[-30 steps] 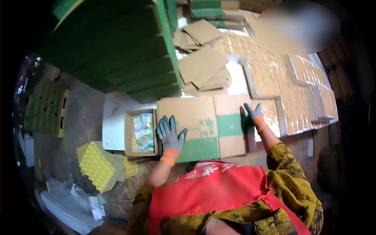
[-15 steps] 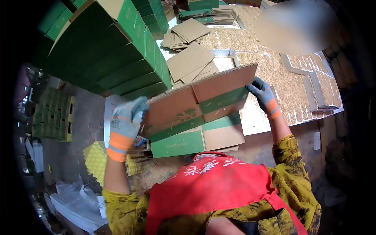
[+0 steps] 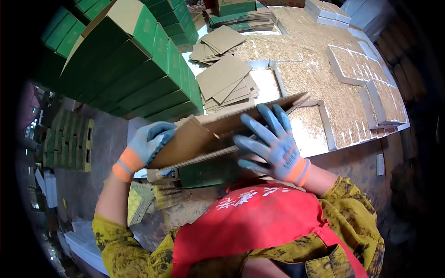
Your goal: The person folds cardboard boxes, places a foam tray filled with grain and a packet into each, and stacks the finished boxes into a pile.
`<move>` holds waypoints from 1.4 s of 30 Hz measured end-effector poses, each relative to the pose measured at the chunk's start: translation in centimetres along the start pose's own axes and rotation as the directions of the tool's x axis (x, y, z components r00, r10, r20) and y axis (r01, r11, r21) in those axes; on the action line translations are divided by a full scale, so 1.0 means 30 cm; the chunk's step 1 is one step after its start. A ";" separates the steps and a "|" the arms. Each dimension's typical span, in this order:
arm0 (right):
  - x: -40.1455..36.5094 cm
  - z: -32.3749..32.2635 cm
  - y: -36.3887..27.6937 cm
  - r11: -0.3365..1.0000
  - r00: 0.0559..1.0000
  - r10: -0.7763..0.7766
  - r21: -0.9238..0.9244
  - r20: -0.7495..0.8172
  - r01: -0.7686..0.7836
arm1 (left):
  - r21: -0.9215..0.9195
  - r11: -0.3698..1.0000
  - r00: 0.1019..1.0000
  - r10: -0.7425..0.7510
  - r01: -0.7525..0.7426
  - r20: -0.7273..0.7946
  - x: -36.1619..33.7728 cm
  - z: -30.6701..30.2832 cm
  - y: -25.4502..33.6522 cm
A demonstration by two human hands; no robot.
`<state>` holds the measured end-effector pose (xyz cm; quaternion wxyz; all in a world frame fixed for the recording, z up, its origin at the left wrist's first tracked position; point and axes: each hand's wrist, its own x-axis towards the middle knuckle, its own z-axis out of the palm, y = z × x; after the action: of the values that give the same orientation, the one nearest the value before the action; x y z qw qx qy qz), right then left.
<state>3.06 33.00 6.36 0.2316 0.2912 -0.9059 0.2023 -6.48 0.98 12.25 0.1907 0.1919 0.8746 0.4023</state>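
I hold a flattened brown and green carton in front of my chest, and its panels are spreading apart into a box shape. My left hand, in a blue-grey glove with an orange cuff, grips its left edge. Fingers spread, my right hand presses flat against the carton's right side. Below it more flat green cartons lie stacked on the table.
A tall pile of folded green cartons stands at the left. Loose brown cardboard sheets lie behind the carton. White trays filled with tan granular material cover the table to the right. Yellow egg trays sit low on the left.
The carton was lifted off the stack, tilted up, and now opens between my hands. My right hand has moved from its far right edge to press on its side.
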 end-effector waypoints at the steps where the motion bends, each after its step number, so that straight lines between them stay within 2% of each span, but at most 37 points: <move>1: -0.019 -0.018 -0.001 0.998 1.000 0.015 0.063 -0.013 -0.014 | 0.011 0.998 0.994 0.055 -0.055 -0.097 -0.013 0.001 0.021; 4: -0.053 -0.106 0.021 0.957 1.000 0.016 0.290 0.004 -0.017 | -0.023 1.000 0.926 0.007 -0.017 -0.377 -0.056 -0.024 0.029; 5: -0.065 -0.133 0.028 0.939 1.000 -0.017 0.342 0.016 0.011 | -0.126 0.992 0.886 -0.086 0.031 -0.455 -0.059 -0.017 0.031; 8: -0.089 -0.150 0.008 0.893 0.980 -0.148 0.444 0.132 0.075 | -0.010 0.992 0.824 0.100 -0.127 -0.557 -0.057 0.099 -0.119; 9: -0.090 -0.151 -0.001 0.882 0.963 -0.196 0.463 0.186 0.090 | -0.071 0.997 0.814 -0.005 -0.044 -0.581 -0.050 0.141 -0.095; 10: -0.066 -0.142 -0.016 0.839 0.953 -0.237 0.535 0.189 0.103 | 0.216 0.970 0.807 0.213 -0.109 -0.550 -0.033 0.166 -0.098; 11: -0.034 -0.117 -0.040 0.795 0.946 -0.252 0.601 0.206 0.081 | 0.284 0.955 0.859 0.217 -0.089 -0.464 -0.020 0.208 -0.062; 12: -0.001 -0.083 -0.064 0.745 0.938 -0.268 0.664 0.221 0.056 | 0.430 0.859 0.863 0.419 -0.277 -0.282 0.004 0.234 -0.063; 13: 0.033 -0.047 -0.067 0.696 0.923 -0.302 0.717 0.240 0.042 | 0.349 0.895 0.952 0.304 -0.276 -0.027 0.026 0.244 -0.104; 14: 0.080 -0.021 -0.065 0.576 0.913 -0.271 0.811 0.303 -0.098 | 0.276 0.928 0.954 0.189 -0.251 0.233 0.051 0.243 -0.145; 15: 0.113 0.017 -0.031 0.475 0.894 -0.146 0.823 0.423 -0.312 | -0.120 0.992 0.946 0.062 -0.024 0.319 0.066 0.206 -0.173; 16: 0.123 0.075 0.003 0.334 0.839 -0.031 0.796 0.544 -0.504 | -0.556 0.745 0.884 -0.094 0.368 0.459 0.122 0.171 -0.272; 18: 0.085 0.209 0.063 0.712 0.809 0.249 0.465 0.533 -0.526 | -0.764 0.583 0.957 -0.093 0.277 0.276 0.031 0.101 -0.237; 19: 0.048 0.241 0.019 0.858 0.939 0.160 0.428 0.304 -0.284 | -0.726 0.640 0.968 -0.146 0.251 0.206 0.009 0.137 -0.241; 20: 0.028 0.261 -0.004 0.936 0.974 0.060 0.326 0.218 -0.131 | -0.611 0.763 0.975 -0.208 0.212 0.079 -0.015 0.184 -0.247; 21: 0.081 0.245 -0.024 0.991 0.989 -0.063 0.128 0.134 0.046 | -0.357 0.933 0.979 -0.115 0.049 -0.167 -0.035 0.252 -0.246; 22: 0.142 0.204 -0.049 0.976 0.977 -0.197 -0.083 0.078 0.203 | -0.037 0.998 0.932 0.042 -0.059 -0.361 -0.046 0.313 -0.235; 23: 0.199 0.167 -0.033 0.963 0.975 -0.215 -0.155 0.059 0.222 | 0.304 0.951 0.886 0.193 -0.062 -0.421 -0.051 0.343 -0.224; 24: 0.260 0.131 -0.007 0.945 0.973 -0.228 -0.231 0.040 0.231 | 0.356 0.933 0.803 0.255 -0.058 -0.538 -0.055 0.359 -0.212; 25: 0.312 0.099 0.001 0.992 0.995 -0.081 -0.103 -0.054 0.075 | 0.407 0.912 0.699 0.325 -0.053 -0.637 -0.052 0.365 -0.193; 26: 0.318 0.126 0.038 1.000 0.984 -0.008 0.001 -0.176 0.008 | 0.449 0.893 0.577 0.386 -0.038 -0.719 -0.053 0.372 -0.180; 27: 0.264 0.150 0.054 0.999 0.996 -0.045 0.014 -0.075 0.046 | 0.506 0.860 0.439 0.481 -0.067 -0.759 -0.066 0.346 -0.194; 28: 0.232 0.135 0.045 0.996 0.996 -0.088 0.027 0.015 0.087 | 0.474 0.880 0.482 0.406 0.021 -0.776 -0.071 0.331 -0.227; 29: 0.210 0.084 0.024 0.970 0.944 -0.043 0.238 0.326 -0.038 | 0.436 0.893 0.507 0.325 0.114 -0.798 -0.073 0.334 -0.275; 30: 0.196 0.016 -0.023 0.895 0.787 -0.065 0.385 0.613 -0.226 | 0.392 0.896 0.528 0.233 0.210 -0.817 -0.082 0.351 -0.320; 31: 0.109 0.050 -0.009 0.920 0.867 -0.211 0.392 0.452 0.020 | 0.355 0.885 0.555 0.141 0.300 -0.820 -0.092 0.359 -0.327; 32: 0.052 0.087 0.029 0.794 0.947 -0.006 0.577 0.322 -0.191 | 0.278 0.883 0.661 -0.048 0.378 -0.749 -0.092 0.347 -0.307; 33: 0.006 0.125 0.075 0.583 0.945 0.230 0.745 0.230 -0.324 | 0.209 0.861 0.727 -0.236 0.464 -0.644 -0.082 0.308 -0.235; 34: -0.024 0.162 0.142 0.262 0.654 0.654 0.697 0.380 -0.668 | 0.155 0.820 0.756 -0.411 0.551 -0.510 -0.076 0.285 -0.185; 35: -0.003 0.169 0.189 0.172 0.552 0.780 0.747 0.295 -0.642 | 0.288 0.815 0.757 -0.254 0.503 -0.601 -0.093 0.291 -0.176; 36: -0.049 0.203 0.257 0.103 0.563 0.715 0.735 0.414 -0.671 | 0.315 0.885 0.763 -0.067 0.342 -0.643 -0.117 0.294 -0.149; 37: -0.094 0.237 0.325 0.041 0.563 0.638 0.707 0.525 -0.706 | 0.357 0.919 0.730 0.130 0.165 -0.671 -0.136 0.286 -0.112; 38: -0.018 0.147 0.259 -0.187 0.456 0.498 0.605 0.738 -0.774 | 0.405 0.914 0.659 0.315 -0.018 -0.683 -0.138 0.277 -0.082; 39: -0.003 0.130 0.247 -0.428 0.472 0.433 0.637 0.768 -0.641 | 0.378 0.902 0.494 0.431 -0.209 -0.755 -0.112 0.273 -0.063; 40: 0.022 0.089 0.238 -0.348 0.617 0.415 0.743 0.669 -0.571 | 0.246 0.879 0.336 0.396 -0.409 -0.855 -0.092 0.278 -0.095; 41: 0.053 0.029 0.228 -0.198 0.713 0.384 0.807 0.586 -0.557 | 0.066 0.849 0.315 0.265 -0.524 -0.911 -0.072 0.281 -0.162; 42: 0.080 -0.019 0.220 -0.043 0.800 0.331 0.855 0.500 -0.517 | -0.177 0.778 0.390 0.094 -0.603 -0.916 -0.059 0.286 -0.272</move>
<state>-2.61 37.18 6.59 -0.1575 0.0869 -0.5972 0.7816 -2.27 0.63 1.05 -0.3319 0.0927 0.6488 0.6785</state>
